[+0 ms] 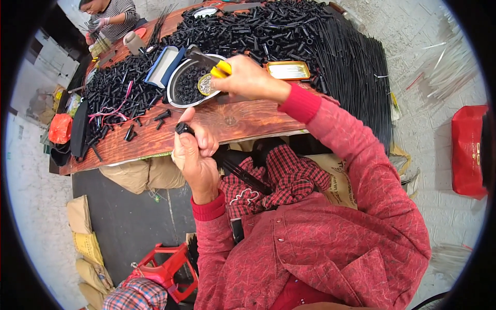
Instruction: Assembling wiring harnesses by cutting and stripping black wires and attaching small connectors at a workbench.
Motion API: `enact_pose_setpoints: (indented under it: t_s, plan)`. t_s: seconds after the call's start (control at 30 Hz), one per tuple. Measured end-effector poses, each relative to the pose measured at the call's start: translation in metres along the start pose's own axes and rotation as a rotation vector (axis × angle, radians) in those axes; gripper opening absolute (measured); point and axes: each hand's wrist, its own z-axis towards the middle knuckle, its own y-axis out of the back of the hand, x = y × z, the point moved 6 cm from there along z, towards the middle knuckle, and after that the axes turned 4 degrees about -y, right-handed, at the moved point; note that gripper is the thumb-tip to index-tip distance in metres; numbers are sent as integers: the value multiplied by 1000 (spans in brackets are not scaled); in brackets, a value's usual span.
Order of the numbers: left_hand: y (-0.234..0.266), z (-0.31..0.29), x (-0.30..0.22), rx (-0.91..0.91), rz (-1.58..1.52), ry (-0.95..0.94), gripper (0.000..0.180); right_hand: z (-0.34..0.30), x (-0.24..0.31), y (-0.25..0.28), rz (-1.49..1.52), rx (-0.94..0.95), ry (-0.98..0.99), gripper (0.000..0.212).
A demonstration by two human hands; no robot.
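My left hand (pixel 199 155) is closed around a short black cylindrical part (pixel 184 128), whose ringed end shows above the thumb. A bundle of thin black rods (pixel 245 175) lies across my lap below that hand; whether it joins the held part is hidden. My right hand (pixel 248 77) grips a tool with a yellow handle (pixel 222 69) and a dark metal end, held above a metal bowl. Small black rings (pixel 187 85) fill the bowl (pixel 171 98), and a round yellow-rimmed tin (pixel 206 85) with small shiny bits sits at its right side.
Black tubular parts (pixel 243 31) are heaped over the wooden table (pixel 243 121), with long black rods (pixel 351 77) at its right end. A blue box (pixel 163 67) and a yellow tray (pixel 288 70) flank the bowl. Another person (pixel 116 20) works at the far left. A red stool (pixel 168 266) stands lower left.
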Motion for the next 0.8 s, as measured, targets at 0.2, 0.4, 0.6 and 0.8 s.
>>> enact_pose_setpoints:
  t_s: [0.2, 0.4, 0.6, 0.8]
  plan:
    - [27, 7, 2, -73, -21, 0, 51, 85, -54, -17, -265, 44, -205, 28]
    - [60, 19, 11, -83, -133, 29, 54, 120, -67, -34, -512, 17, -162, 28]
    - [71, 27, 16, -80, -208, 65, 56, 102, -66, -41, -76, 231, -186, 30]
    - [66, 24, 15, -9, -257, 93, 56, -2, 9, -29, 313, 730, -234, 38]
